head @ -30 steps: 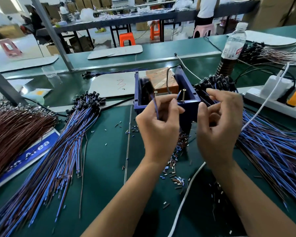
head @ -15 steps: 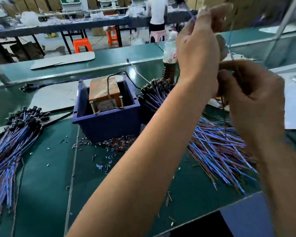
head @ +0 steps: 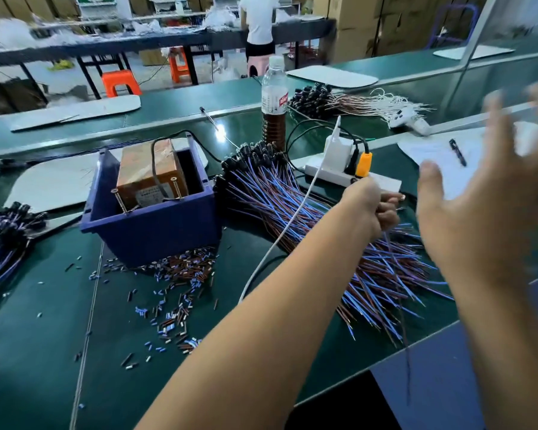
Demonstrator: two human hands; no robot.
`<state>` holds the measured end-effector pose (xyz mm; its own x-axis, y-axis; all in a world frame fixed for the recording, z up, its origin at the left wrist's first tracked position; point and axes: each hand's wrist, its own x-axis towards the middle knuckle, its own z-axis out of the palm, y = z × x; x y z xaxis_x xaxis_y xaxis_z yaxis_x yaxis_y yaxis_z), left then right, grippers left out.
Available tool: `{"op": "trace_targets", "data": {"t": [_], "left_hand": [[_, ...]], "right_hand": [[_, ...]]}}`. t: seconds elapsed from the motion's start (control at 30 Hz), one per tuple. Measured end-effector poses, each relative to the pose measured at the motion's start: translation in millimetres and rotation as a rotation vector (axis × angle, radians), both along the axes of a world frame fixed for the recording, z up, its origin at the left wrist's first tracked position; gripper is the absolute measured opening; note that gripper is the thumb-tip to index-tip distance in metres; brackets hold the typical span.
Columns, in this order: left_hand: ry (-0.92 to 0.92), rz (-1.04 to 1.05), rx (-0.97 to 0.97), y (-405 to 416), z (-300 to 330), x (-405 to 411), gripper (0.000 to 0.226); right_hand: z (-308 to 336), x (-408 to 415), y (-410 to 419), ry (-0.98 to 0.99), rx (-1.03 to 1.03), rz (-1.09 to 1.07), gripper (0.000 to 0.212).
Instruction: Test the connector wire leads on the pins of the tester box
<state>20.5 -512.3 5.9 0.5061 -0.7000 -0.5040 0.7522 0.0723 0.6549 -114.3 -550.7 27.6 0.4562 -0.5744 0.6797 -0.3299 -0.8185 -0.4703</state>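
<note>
Over the pile of wires (head: 339,231) on the green surface (head: 44,321), the left hand (head: 373,209) has a closed grip on one wire while the right hand (head: 479,197) hangs spread, probably fetching one for the tester box (head: 156,225) beside it.

So the left hand (head: 375,209) reached across to the right, fingers curled around what looked like a thin wire lead (head: 399,293) hanging down, though it was blurry. The right hand (head: 491,193) was up in the air, fingers spread. The blue tester box (head: 156,225) sat on the green bench (head: 44,336), two screw-like pins (head: 177,188) sticking up, with a pile of blue and brown wires (head: 292,206) just beside it.
</note>
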Motion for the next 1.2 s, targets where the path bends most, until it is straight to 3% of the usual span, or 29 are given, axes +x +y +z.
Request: {"op": "trace_targets", "data": {"t": [0.03,0.1,0.17,0.33,0.4,0.5,0.57,0.63,0.7,0.77,0.87,1.0,1.1,1.2], "left_hand": [[-0.009,0.004,-0.019,2,-3,3,0.048],[-0.016,0.068,-0.047,10,-4,15,0.043],[-0.060,0.235,-0.080,19,4,30,0.039],[-0.239,0.554,-0.085,51,27,57,0.040],[-0.585,0.589,0.189,69,27,67,0.039],[-1.342,0.502,0.896,102,17,78,0.041],[-1.500,0.330,1.136,120,11,82,0.047],[-1.495,0.170,1.255,132,6,84,0.050],[-1.495,0.103,1.230,140,3,82,0.055],[-1.512,0.126,1.058,153,2,72,0.056],[-1.652,0.246,0.654,183,1,44,0.050],[-1.875,0.632,0.372,244,4,7,0.042],[-1.780,1.088,0.486,301,4,5,0.041],[-1.555,1.415,0.874,364,1,28,0.034]], "right_hand": [[7,5,-1,0.104,0.020,0.020,0.054],[7,21,22,0.122,0.140,0.198,0.043],[-10,36,31,0.245,0.268,0.290,0.038],[-21,70,44,0.320,0.277,0.430,0.017],[-20,82,48,0.323,0.217,0.405,0.015],[-23,97,59,0.357,0.068,0.341,0.019],[-27,102,68,0.430,-0.013,0.322,0.020],[-32,106,74,0.473,-0.008,0.334,0.019],[-35,104,81,0.458,0.013,0.345,0.015],[-38,103,87,0.396,0.001,0.326,0.015],[-37,101,99,0.193,0.003,0.306,0.013],[-28,99,142,-0.153,-0.051,0.558,0.007],[-26,96,199,-0.243,-0.116,0.870,0.009],[-30,98,256,-0.068,-0.150,1.151,0.011]]}}
